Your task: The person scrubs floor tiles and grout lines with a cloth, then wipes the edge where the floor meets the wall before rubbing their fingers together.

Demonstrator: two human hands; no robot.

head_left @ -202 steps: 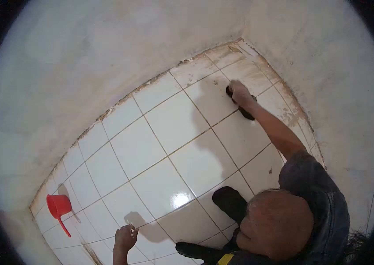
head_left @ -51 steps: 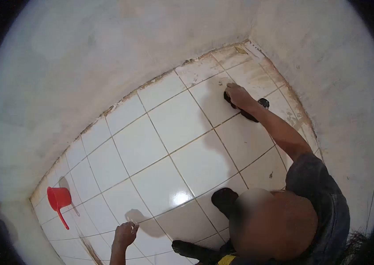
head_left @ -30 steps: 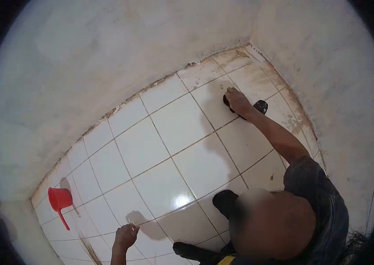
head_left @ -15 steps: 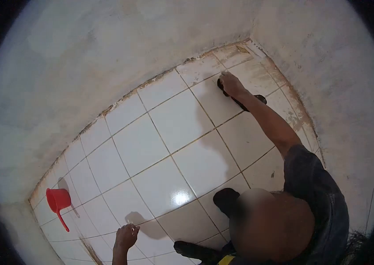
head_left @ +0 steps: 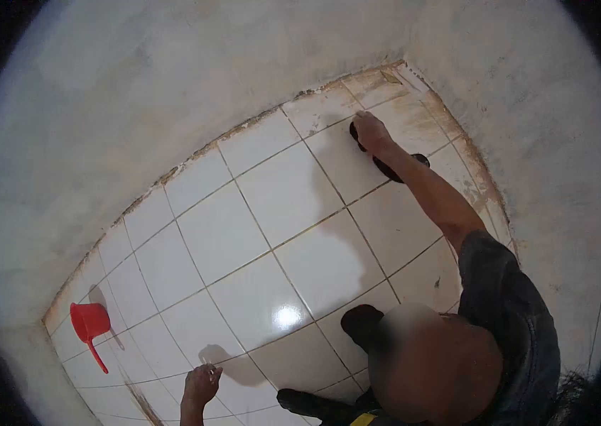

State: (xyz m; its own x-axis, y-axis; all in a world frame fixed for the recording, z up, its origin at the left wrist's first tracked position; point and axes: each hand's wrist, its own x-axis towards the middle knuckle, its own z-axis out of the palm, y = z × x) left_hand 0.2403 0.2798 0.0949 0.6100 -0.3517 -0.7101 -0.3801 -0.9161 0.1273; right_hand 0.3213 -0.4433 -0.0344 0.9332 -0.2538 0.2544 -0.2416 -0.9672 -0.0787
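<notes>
Against the white floor tiles (head_left: 233, 234), my right hand (head_left: 371, 131) is closed around a dark, elongated object (head_left: 389, 170) with rounded ends. My hand and forearm cover its middle part, and I cannot tell what kind of tool it is. Down at the lower edge, my left hand (head_left: 202, 383) is held over the tiles with its fingers loosely bent and nothing visible in them. Its shadow falls on the floor just beside it. A red dipper (head_left: 90, 321) with a long handle stands to the left of this hand.
Plastered walls (head_left: 172, 85) enclose the floor, with brown grime along their base. Brownish stains (head_left: 414, 117) mark the tiles in the far right corner. Dark footwear (head_left: 363, 326) and a bent knee (head_left: 442, 362) show at the lower right. A dark streak (head_left: 144, 405) runs at lower left.
My right hand and the dark object have shifted only slightly, with more of the object's wide end showing below the forearm. The floor and dipper sit slightly farther left in view.
</notes>
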